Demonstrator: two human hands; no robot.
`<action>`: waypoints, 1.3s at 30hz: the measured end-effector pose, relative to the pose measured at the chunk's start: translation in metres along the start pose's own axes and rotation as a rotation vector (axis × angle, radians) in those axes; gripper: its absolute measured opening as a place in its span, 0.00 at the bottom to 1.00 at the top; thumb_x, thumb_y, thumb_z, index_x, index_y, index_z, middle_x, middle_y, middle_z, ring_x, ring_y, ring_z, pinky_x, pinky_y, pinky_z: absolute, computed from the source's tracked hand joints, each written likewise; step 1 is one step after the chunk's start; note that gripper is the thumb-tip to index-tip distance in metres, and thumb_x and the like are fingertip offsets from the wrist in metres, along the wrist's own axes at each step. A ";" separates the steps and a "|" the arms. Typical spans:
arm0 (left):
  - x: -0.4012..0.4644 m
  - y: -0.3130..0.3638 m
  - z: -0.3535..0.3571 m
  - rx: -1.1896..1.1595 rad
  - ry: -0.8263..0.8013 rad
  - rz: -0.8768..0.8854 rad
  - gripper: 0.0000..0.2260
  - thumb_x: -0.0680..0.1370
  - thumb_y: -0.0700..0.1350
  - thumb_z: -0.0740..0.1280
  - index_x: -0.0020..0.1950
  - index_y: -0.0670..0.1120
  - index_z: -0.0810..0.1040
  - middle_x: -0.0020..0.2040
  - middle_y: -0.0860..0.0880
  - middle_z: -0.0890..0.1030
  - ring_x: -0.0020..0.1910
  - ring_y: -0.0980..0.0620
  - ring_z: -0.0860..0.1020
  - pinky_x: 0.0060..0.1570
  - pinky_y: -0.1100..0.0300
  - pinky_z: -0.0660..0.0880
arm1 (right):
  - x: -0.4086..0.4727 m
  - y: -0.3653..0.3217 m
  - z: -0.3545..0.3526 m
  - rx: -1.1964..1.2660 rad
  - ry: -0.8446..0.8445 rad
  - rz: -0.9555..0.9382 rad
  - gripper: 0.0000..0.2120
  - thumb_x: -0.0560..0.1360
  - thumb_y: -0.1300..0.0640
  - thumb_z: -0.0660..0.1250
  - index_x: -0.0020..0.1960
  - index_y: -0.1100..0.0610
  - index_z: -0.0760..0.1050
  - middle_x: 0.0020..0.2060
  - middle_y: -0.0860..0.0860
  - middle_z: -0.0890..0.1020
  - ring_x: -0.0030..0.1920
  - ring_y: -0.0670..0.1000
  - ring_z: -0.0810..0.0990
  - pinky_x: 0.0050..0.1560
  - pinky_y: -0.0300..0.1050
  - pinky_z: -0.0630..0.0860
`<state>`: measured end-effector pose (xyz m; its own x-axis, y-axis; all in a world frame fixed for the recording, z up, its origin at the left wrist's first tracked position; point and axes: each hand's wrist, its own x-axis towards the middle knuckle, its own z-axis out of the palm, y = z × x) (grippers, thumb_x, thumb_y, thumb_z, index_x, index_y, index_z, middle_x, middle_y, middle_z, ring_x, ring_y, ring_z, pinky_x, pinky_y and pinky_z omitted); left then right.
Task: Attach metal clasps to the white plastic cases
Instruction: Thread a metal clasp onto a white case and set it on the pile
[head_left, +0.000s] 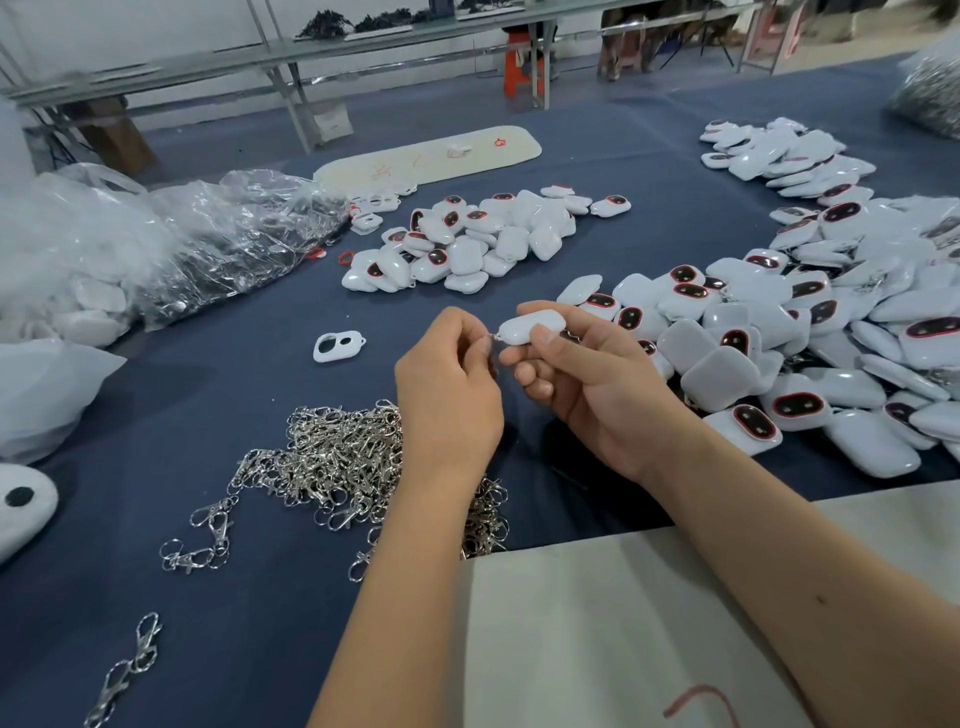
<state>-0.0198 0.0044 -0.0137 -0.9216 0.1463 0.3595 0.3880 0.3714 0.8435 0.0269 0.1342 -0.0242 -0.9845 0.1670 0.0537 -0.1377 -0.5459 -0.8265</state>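
Observation:
My right hand (587, 384) grips a white plastic case (530, 327) above the blue table, its narrow end pointing left. My left hand (449, 384) pinches a small metal clasp (494, 338) right at that end of the case; most of the clasp is hidden by my fingers. A heap of silver metal clasps (337, 462) lies on the cloth below my left hand. One big pile of white cases (810, 338) spreads to the right, and a smaller pile (467, 244) lies further back in the middle.
Crumpled clear plastic bags (171, 244) fill the left side. A loose white frame piece (338, 345) lies left of my hands. Stray clasps (124, 670) sit near the front left. A pale board (623, 623) covers the near edge. A bag of metal parts (930, 93) stands far right.

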 end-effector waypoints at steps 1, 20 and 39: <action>0.000 -0.001 -0.001 0.059 -0.014 0.050 0.08 0.81 0.35 0.65 0.43 0.45 0.76 0.37 0.50 0.79 0.40 0.46 0.78 0.45 0.49 0.76 | 0.000 0.000 0.000 -0.008 0.011 -0.001 0.13 0.83 0.65 0.62 0.66 0.64 0.72 0.40 0.59 0.84 0.35 0.49 0.80 0.36 0.36 0.76; -0.006 0.008 0.005 -0.720 -0.105 -0.455 0.08 0.83 0.38 0.65 0.45 0.46 0.78 0.39 0.46 0.80 0.35 0.53 0.76 0.35 0.63 0.73 | 0.001 -0.004 -0.002 0.012 0.006 -0.037 0.18 0.83 0.66 0.61 0.72 0.68 0.69 0.41 0.58 0.84 0.35 0.49 0.79 0.35 0.38 0.75; -0.006 -0.001 0.007 -0.012 0.019 -0.037 0.05 0.78 0.42 0.72 0.49 0.51 0.79 0.33 0.55 0.79 0.33 0.60 0.76 0.35 0.72 0.69 | 0.009 0.001 -0.008 -0.295 0.573 -0.281 0.16 0.82 0.61 0.68 0.69 0.55 0.74 0.33 0.50 0.82 0.28 0.47 0.75 0.30 0.40 0.72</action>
<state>-0.0142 0.0092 -0.0191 -0.9351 0.1152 0.3351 0.3537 0.3653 0.8611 0.0187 0.1417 -0.0296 -0.6927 0.7194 0.0510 -0.2637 -0.1868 -0.9463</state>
